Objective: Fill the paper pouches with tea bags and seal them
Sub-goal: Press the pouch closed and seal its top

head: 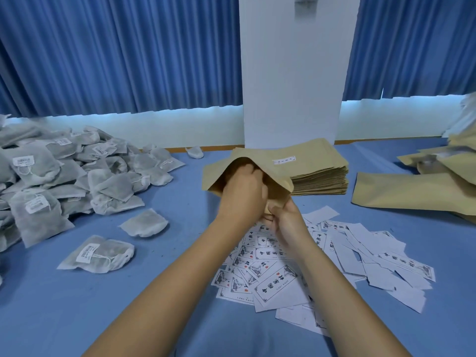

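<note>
Our right hand (283, 221) pinches the pouch (279, 185) by its near edge, our left hand (242, 191) sunk in its mouth, grip unseen; tea bags (77, 176) lie leftward, nearer that hand.

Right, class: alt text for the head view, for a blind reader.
Left hand reaches into an open paper pouch that the right hand pinches at its near end. Tea bags lie heaped on the left, pouches stacked behind, printed labels beneath.
</note>
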